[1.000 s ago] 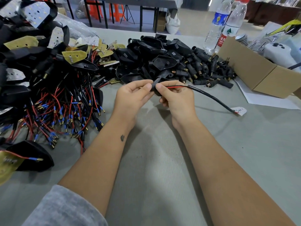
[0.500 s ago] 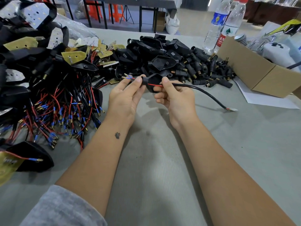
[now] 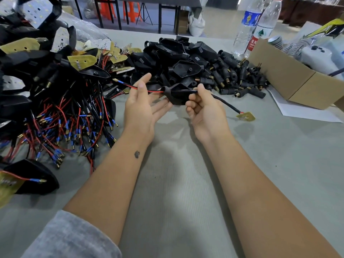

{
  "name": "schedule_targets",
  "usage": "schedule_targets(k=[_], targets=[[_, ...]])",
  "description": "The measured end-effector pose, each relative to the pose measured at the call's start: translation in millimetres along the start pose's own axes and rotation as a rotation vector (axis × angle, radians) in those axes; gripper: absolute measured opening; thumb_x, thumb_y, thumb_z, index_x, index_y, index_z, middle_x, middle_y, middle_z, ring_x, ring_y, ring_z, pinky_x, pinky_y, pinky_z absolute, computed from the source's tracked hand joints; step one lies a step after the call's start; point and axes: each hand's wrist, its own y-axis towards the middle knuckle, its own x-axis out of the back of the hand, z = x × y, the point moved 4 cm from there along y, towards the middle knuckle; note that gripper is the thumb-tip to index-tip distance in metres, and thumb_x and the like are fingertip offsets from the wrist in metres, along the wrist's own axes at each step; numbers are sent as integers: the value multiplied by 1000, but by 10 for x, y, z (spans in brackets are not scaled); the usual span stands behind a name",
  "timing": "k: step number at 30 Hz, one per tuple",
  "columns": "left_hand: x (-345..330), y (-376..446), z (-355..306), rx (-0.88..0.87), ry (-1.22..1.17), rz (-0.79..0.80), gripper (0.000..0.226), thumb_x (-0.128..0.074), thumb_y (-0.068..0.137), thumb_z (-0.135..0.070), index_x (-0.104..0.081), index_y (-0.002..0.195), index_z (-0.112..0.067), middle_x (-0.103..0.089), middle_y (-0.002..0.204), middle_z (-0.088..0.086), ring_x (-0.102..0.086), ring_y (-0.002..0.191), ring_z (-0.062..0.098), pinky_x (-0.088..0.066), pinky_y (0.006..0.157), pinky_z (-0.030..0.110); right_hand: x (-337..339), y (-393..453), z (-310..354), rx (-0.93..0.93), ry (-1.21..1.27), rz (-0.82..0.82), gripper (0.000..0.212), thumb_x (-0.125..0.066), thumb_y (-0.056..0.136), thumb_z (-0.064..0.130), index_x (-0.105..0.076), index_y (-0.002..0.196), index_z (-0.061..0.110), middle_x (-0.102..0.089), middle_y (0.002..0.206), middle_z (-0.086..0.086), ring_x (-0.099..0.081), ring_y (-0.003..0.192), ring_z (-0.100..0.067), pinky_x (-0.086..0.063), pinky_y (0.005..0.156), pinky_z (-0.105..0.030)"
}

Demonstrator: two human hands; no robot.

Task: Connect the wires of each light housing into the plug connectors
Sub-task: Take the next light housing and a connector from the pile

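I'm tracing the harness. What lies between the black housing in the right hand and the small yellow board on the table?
In the head view, a black sheathed cable spans from housing to board, over bare table.

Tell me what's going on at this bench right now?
A person is threading a light's wires through a black housing. The right hand grips the housing, with the black cable trailing to a small yellow board over the table. The left hand is open, the red wire lying across its thumb. No plug connector is on it yet.
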Motion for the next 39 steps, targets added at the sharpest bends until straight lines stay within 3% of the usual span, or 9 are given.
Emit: schedule_targets(k=[4,7,13,17,21,26,30,35,39], targets=[[-38,16,38,72,-98,13,20,-47,103,-28,-60,115,-18,-75,96,13,-73,91,25,-59,75,32,-34,-13,-15,46,-111,50,17,-59,97,13,-62,82,7,-64,64,-4,-58,51,-10,-49,50,-19],[-83,7,80,91,-33,99,21,-50,102,-19,-67,104,-7,-75,95,9,-72,93,18,-57,78,25,-50,-26,-29,82,-247,61,16,-62,95,15,-65,80,8,-63,65,-4,-56,54,-11,-48,51,-20],[-110,-8,84,41,41,190,23,-44,104,-17,-67,106,-13,-75,97,3,-71,99,15,-55,83,23,-60,-29,-28,85,-298,85,21,-64,95,21,-64,78,9,-58,61,-2,-51,50,-11,-44,49,-20],[-87,-21,17,-44,56,108,28,-34,107,-30,-62,112,-26,-76,97,5,-72,98,18,-57,79,26,-47,-21,-27,19,-141,55,20,-55,99,26,-60,89,9,-61,61,-1,-54,49,-11,-44,49,-21],[-24,6,-44,-61,-15,21,29,-29,106,-40,-57,114,-38,-76,99,6,-72,98,22,-58,80,31,0,-5,14,20,-20,-3,22,-55,100,20,-57,80,10,-61,60,0,-54,49,-10,-44,49,-19],[-88,7,5,8,-62,130,17,-51,101,-26,-63,108,-15,-76,99,7,-71,99,19,-56,81,26,-67,-31,-2,112,-296,20,25,-65,94,20,-59,72,10,-56,59,-1,-50,50,-12,-42,48,-20],[-114,-12,61,3,2,230,20,-47,102,-15,-64,113,-12,-73,110,8,-67,110,20,-54,91,27,-97,-51,-19,151,-474,25,29,-70,90,24,-58,66,13,-52,52,4,-51,47,-11,-41,47,-19],[-26,5,-5,-81,67,62,25,-40,105,-17,-64,111,-13,-70,111,14,-70,102,20,-56,84,26,-162,-93,-50,126,-571,186,21,-56,99,24,-67,87,10,-55,62,0,-53,50,-9,-43,49,-20],[87,35,-78,-115,20,-109,26,-40,105,-21,-65,107,-13,-69,110,14,-71,96,17,-55,79,23,-167,-147,-19,337,-851,100,19,-59,95,19,-61,76,16,-55,65,6,-52,58,-6,-45,59,-22]])
